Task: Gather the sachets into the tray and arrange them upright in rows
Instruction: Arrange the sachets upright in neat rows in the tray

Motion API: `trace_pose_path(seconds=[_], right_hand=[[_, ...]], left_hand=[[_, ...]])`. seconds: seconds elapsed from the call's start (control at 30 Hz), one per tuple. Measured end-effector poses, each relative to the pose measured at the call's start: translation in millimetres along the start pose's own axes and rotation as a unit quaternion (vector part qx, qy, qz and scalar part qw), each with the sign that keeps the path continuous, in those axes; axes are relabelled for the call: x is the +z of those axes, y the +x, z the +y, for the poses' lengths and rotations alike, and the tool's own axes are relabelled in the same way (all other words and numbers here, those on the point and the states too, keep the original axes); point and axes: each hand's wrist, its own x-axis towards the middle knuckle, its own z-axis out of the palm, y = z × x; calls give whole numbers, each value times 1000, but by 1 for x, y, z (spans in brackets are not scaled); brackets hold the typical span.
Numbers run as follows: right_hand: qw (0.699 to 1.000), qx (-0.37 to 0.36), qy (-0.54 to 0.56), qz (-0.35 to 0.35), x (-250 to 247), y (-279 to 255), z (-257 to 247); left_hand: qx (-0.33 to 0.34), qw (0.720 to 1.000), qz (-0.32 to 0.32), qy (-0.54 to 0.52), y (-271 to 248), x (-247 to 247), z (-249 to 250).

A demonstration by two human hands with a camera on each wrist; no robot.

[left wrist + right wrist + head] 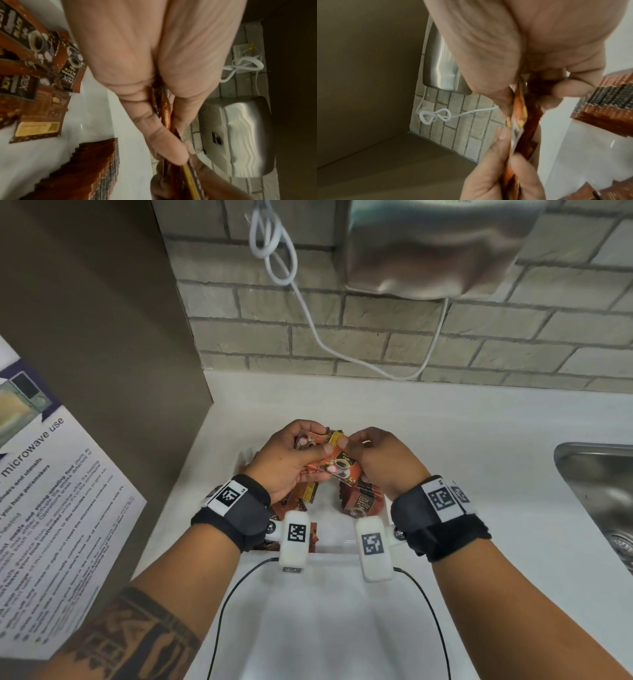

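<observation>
Wrists nearest in the head view, strapped cameras hiding the near edge of the tray and whatever lies under them. Tray sits on the white table; inside it a neat row of sachets on edge at right, loose sachets lying flat or tilted at left. Just above the tray, left hand and right hand meet on a held bunch of sachets: left-hand fingers and thumb curled tight on it, right-hand fingers pinching the other end.

Handling, as judged: light, thin foil packs, flexible, slick faces, so a stack can fan or slip sideways. Best grip is a pinch across the flat faces near the middle or along the crimped edges, squaring the bunch against both palms. Not fragile, but upright packs likely topple without a neighbour to lean on.

Hard to tell: count in the bunch, how full the tray is, far tray wall behind the hands. Wrist views blurred. Beyond: brick wall, white cable, steel wall unit; sink cut off at right.
</observation>
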Motion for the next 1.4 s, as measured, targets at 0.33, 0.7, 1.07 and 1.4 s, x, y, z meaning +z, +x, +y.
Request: trace_pose_path(seconds=[0.33, 0.7, 1.07, 1.4], right_hand=[[942, 21, 331, 51, -9, -9, 3], [972, -25, 232, 3, -12, 1, -11], [973, -218, 37, 62, -7, 6, -3], [982, -161, 91, 34, 2, 12, 10]], left_hand=[[69, 994, 75, -38, 1, 7, -3], [73, 993, 93, -28, -1, 1, -7], [10, 987, 133, -87, 5, -8, -2], [27, 990, 121, -69, 10, -6, -5]])
